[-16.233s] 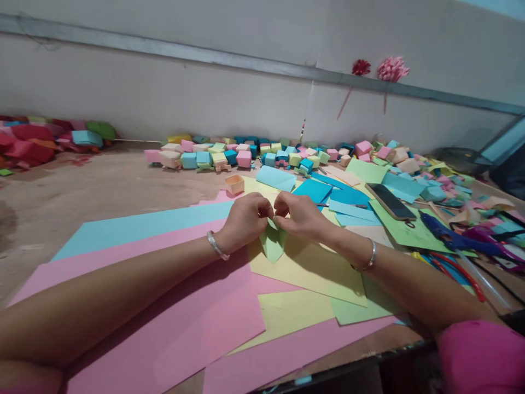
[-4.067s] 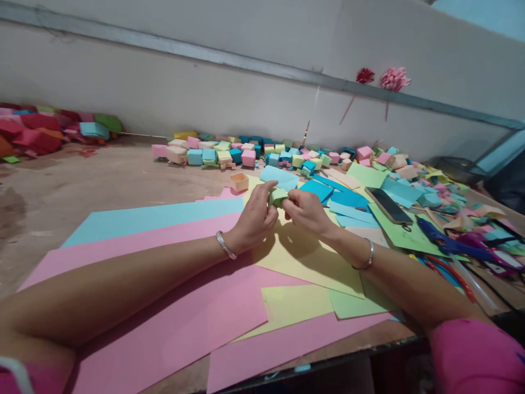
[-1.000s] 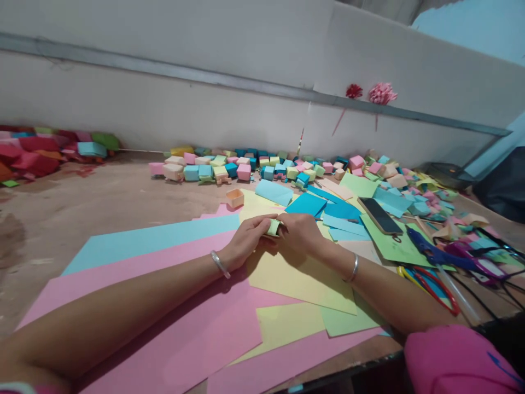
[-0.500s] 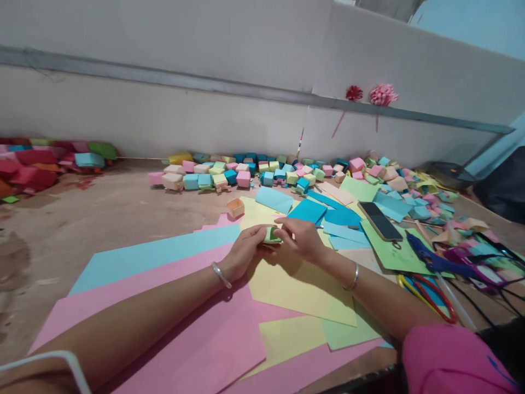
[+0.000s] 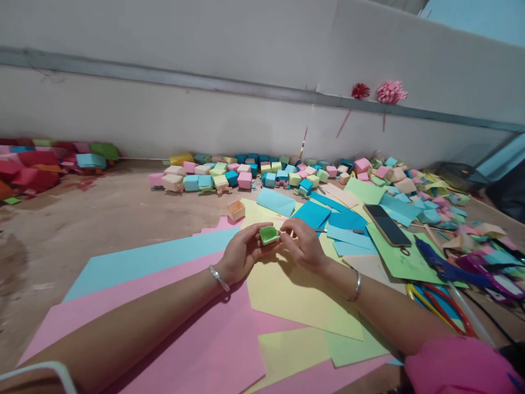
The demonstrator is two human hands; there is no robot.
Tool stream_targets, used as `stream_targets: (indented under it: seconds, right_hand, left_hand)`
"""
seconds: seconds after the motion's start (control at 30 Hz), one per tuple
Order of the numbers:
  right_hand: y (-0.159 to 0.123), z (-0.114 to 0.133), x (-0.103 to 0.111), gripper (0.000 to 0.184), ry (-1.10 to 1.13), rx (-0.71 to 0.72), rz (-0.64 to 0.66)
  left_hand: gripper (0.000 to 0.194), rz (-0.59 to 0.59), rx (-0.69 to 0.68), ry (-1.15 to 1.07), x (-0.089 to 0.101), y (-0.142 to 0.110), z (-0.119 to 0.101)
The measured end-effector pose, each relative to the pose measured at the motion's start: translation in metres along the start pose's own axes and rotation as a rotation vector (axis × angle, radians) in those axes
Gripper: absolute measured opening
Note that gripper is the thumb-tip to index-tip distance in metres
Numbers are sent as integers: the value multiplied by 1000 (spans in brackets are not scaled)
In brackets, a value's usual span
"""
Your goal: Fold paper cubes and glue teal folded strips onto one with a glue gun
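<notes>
A small green paper box (image 5: 269, 235), its hollow side facing me, is held above the yellow paper sheet (image 5: 303, 295). My left hand (image 5: 241, 250) grips it from the left, with thumb and fingers around its side and underneath. At the box's right edge, my right hand (image 5: 304, 243) has its fingers curled and pinched; the fingertips touch or nearly touch that edge, and I cannot tell which. Just beyond my left hand, a small peach paper box (image 5: 236, 210) sits with its hollow side up.
Pink sheets (image 5: 197, 339) and a light blue sheet (image 5: 151, 260) lie under my arms. Several small paper boxes (image 5: 245, 180) line the wall. To the right are a phone (image 5: 386, 225), a blue glue gun (image 5: 441, 261) and scissors with red and yellow handles (image 5: 445, 309).
The green box has tilted so its hollow inside shows more. My right fingers have shifted from over the box to its right edge. The view has turned slightly left.
</notes>
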State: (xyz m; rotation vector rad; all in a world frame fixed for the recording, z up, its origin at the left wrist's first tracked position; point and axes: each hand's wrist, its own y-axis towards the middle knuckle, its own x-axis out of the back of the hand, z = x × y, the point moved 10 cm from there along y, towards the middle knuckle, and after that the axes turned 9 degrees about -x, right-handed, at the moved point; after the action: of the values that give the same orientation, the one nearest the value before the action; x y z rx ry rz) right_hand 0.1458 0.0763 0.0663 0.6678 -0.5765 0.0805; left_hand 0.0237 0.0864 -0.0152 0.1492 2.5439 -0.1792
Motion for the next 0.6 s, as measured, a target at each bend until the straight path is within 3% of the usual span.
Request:
stream_targets:
  seconds: [0.13,0.27,0.37,0.5,0.6]
  right_hand:
    - [-4,-1,-5,17,-90,-57,16]
    - [-7,-1,-12,15,-202,-127,42]
    - [-8,1,-11,11,-291,-158,30]
    - [-6,16,-6,13,-466,-31,-46]
    - [-8,24,-8,25,-607,80,-77]
  left_hand:
    - [31,71,-125,259,-8,-4,-15]
    - [22,177,-417,680,-22,-10,-39]
    - [20,252,-593,855,-31,-15,-46]
    - [21,309,-718,907,-37,-20,-48]
    - [20,282,-789,1002,-39,-24,-52]
